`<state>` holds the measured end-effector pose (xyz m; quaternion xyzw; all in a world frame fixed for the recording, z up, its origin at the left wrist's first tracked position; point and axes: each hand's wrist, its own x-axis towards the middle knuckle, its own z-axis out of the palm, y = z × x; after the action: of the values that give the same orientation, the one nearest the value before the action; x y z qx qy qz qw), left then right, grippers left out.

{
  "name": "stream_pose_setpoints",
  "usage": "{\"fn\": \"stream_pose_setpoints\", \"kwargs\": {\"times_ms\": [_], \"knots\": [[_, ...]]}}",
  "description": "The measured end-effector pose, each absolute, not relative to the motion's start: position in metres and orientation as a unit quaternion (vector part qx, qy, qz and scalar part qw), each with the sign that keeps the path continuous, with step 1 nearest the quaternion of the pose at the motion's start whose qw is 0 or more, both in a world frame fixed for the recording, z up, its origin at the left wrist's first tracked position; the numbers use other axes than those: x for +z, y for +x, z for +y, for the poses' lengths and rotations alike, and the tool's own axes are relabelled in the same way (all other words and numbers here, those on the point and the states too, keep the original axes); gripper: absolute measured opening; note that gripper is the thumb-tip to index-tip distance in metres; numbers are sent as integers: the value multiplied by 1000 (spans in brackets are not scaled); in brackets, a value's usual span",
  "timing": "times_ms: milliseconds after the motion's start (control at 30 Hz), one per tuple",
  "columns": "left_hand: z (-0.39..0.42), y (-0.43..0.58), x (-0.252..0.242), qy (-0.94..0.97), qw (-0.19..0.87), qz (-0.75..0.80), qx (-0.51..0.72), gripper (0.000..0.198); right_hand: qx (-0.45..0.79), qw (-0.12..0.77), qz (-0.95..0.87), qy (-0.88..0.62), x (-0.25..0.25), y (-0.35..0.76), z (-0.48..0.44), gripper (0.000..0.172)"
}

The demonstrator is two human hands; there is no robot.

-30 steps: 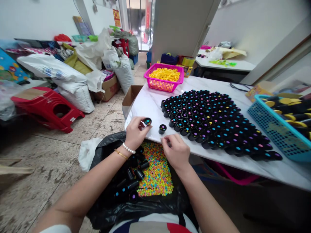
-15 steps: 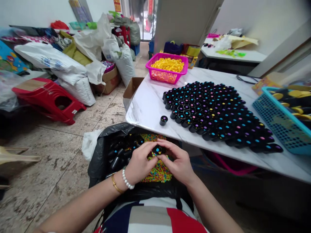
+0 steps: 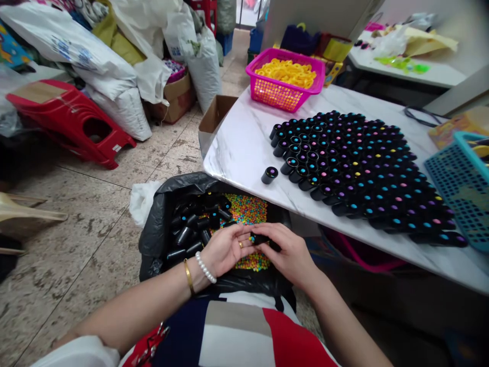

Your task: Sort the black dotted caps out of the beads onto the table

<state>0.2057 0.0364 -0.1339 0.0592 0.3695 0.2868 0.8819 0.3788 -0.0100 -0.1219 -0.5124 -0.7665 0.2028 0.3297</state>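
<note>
My left hand and my right hand meet over a black bag on my lap. Together they pinch a small black tube lying sideways between the fingertips. Inside the bag lie several loose black tubes beside a heap of small coloured beads. On the white marble table stands a dense block of upright black tubes with coloured dots on top. One single black tube stands apart, near the table's front edge.
A pink basket of yellow rings sits at the table's far end. A blue basket is at the right. An open cardboard box, a red stool and white sacks occupy the floor on the left.
My left hand carried a tube from the table edge down over the bag, where my right hand joined it. The view has tilted down and shifted toward my lap.
</note>
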Motion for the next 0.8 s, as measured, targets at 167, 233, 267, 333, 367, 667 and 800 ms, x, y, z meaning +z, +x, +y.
{"fn": "stream_pose_setpoints", "kwargs": {"times_ms": [167, 233, 267, 333, 367, 667, 800], "knots": [[37, 203, -128, 79, 870, 381, 302, 18, 300, 384, -685, -542, -124, 377, -10, 32], [36, 199, -127, 124, 864, 384, 301, 18, 375, 442, -613, -536, -125, 378, -11, 29], [35, 197, -127, 159, 860, 383, 298, 19, 405, 472, -580, -526, -125, 377, -11, 28], [32, 193, -127, 263, 836, 390, 283, 22, 437, 519, -537, -502, -124, 376, -11, 27], [30, 191, -127, 326, 812, 399, 273, 22, 441, 534, -526, -493, -122, 376, -11, 27], [30, 182, -101, 697, 508, 386, 327, 40, 485, 572, -462, -473, -127, 367, -4, 34], [29, 181, -102, 726, 471, 382, 325, 46, 471, 577, -468, -476, -130, 357, -7, 30]]}}
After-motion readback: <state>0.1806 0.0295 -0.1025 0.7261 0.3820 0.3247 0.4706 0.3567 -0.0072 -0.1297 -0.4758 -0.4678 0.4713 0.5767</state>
